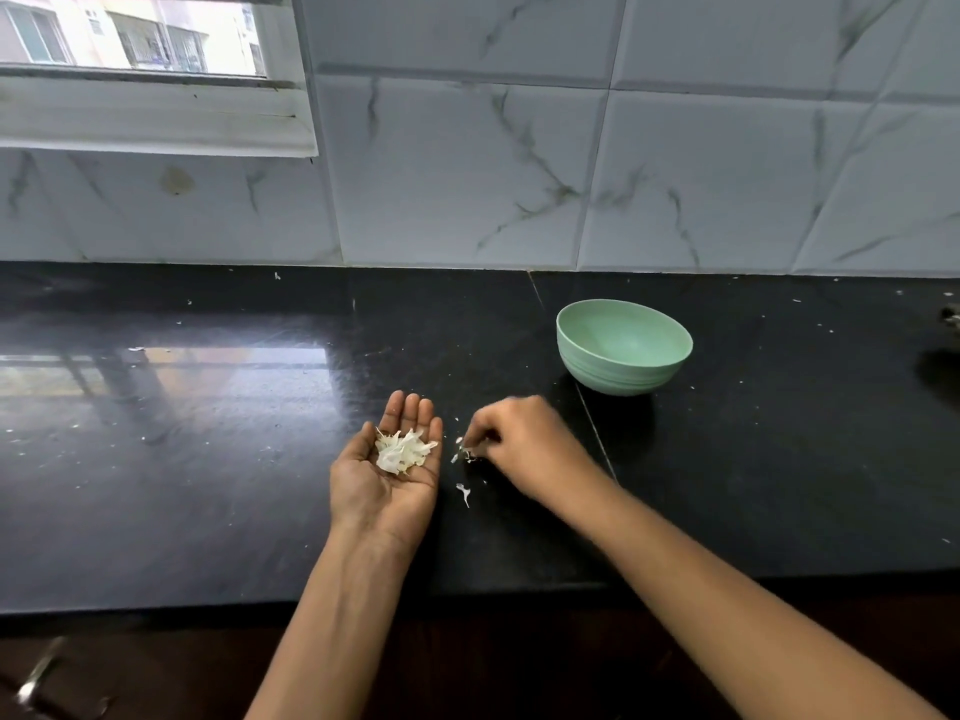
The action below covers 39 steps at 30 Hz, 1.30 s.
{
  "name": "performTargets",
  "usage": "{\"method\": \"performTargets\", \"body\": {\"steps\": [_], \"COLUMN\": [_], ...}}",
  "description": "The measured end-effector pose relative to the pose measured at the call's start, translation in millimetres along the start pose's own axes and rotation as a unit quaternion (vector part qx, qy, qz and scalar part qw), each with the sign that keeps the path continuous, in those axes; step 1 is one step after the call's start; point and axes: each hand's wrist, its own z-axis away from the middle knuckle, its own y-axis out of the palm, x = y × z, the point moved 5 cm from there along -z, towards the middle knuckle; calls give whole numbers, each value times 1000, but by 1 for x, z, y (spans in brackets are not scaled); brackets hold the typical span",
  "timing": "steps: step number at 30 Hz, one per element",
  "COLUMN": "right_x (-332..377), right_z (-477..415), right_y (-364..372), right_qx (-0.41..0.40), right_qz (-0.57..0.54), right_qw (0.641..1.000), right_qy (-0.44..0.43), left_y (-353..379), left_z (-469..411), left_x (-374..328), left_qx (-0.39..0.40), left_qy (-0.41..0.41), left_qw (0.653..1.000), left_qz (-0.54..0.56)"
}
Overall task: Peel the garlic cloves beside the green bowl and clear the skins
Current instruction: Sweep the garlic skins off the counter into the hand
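While left hand [383, 495] cradles papery skins [402, 451], round bowl [614, 377]

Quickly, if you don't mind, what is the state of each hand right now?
Left hand: open, palm up, carrying garlic skins.
Right hand: pinching skin scraps on the counter.

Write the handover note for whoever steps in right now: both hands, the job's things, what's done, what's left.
Left hand: open, palm up, carrying a pile of pale papery garlic skins.
Right hand: fingers curled, pinching small skin scraps off the black stone counter.
The pale green round bowl stands beyond the right hand, untouched. No cloves are in view.
Done: most skins are gathered in the left palm.
Left: pick up the loose white scrap between the hands and the flecks scattered over the counter, then discard the pile.
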Motion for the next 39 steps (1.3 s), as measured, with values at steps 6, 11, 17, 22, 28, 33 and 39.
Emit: {"method": "performTargets", "body": {"steps": [6, 11, 17, 22, 28, 33, 39], "right_x": [2, 39, 52, 56, 60, 58, 58], "right_z": [-19, -26, -34, -36, -39, -41, -38], "right_y": [-35, -41, -42, -48, -51, -54, -53], "right_qx": [57, 73, 119, 122, 87, 44, 126], "right_qz": [-381, -176, -87, -68, -41, -67, -154], "right_qw": [921, 982, 989, 990, 994, 995, 980], "right_qy": [52, -16, -20, -26, -44, -53, -23], "left_y": [8, 15, 15, 13, 11, 12, 12], "left_z": [-2, -4, -5, -9, -16, -17, -17], "left_x": [10, 15, 19, 18, 20, 20, 21], "left_qx": [0, -6, 1, -5, -2, 1, 5], "left_qy": [-15, -13, -16, -14, -13, -17, -17], "left_qw": [1000, 1000, 1000, 1000, 1000, 1000, 1000], "left_qz": [-16, 10, 1, -2, -10, -1, 4]}}
